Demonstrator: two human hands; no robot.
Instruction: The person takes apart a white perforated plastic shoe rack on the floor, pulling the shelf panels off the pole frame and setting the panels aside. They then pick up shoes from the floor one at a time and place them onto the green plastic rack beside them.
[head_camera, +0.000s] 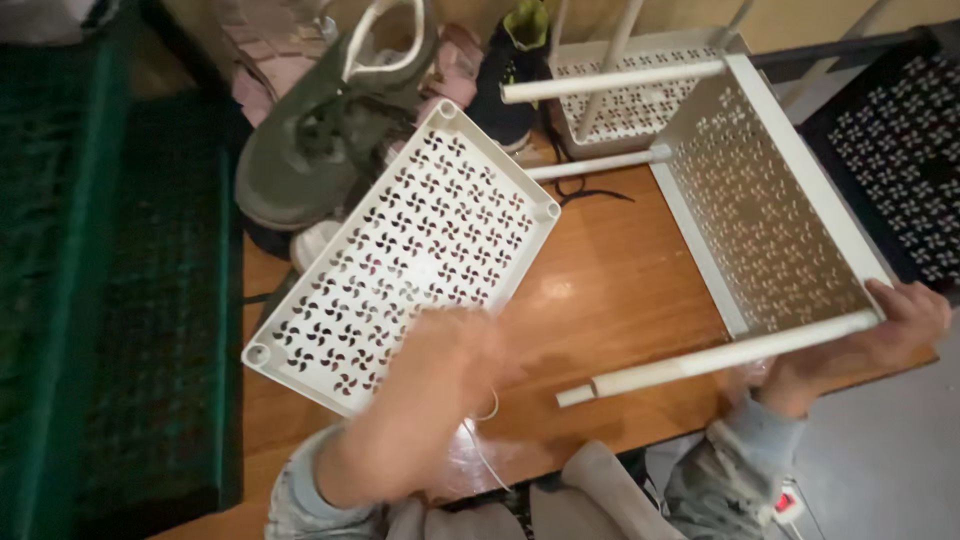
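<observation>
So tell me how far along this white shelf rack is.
Done: one perforated tray lies on its side with white poles fitted at its corners. In hand: the right hand steadies that tray; the blurred left hand holds a second tray. Left: that tray's corner sockets are empty, not yet on any pole.

1. My left hand (455, 350), blurred, is hovering at the near edge of a loose white perforated tray (400, 260) lying on the wooden floor (600, 300).
2. My right hand (870, 345) is gripping a white pole (720, 357) and the corner of a tipped rack (765, 220).
3. Shoes (320, 130) are sitting behind the tray.
</observation>
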